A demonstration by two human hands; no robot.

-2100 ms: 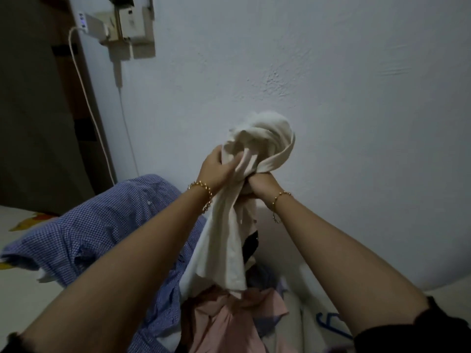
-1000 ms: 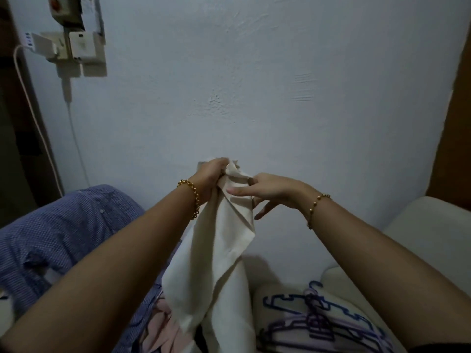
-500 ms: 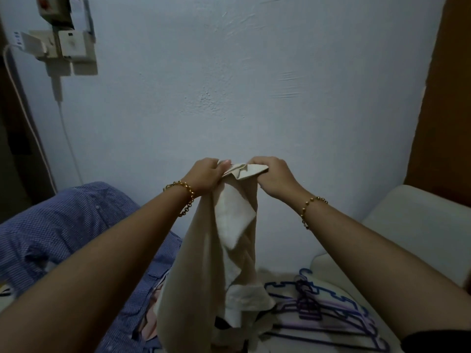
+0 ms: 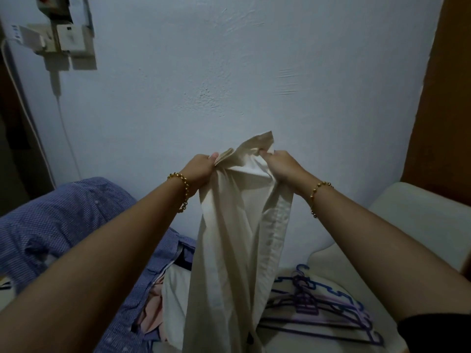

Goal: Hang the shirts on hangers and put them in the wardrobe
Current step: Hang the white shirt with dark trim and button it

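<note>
Blocked ahead by the wall (image 4: 254, 72). Cut down the middle by the hanging cream shirt (image 4: 229, 250), with a heaped blue checked shirt (image 4: 58, 220) low left and hangers (image 4: 313, 304) low right. Open above.

Nothing here is showing clearly enough to read: no text, label, brand or number. On the wall (image 4: 229, 72), up and far to the left of the cream shirt (image 4: 229, 250), a white plug block (image 4: 25, 38) is carrying small dark marks. A switch plate (image 4: 70, 36) is bearing one tiny mark, and all of these are too blurred to make out.
</note>
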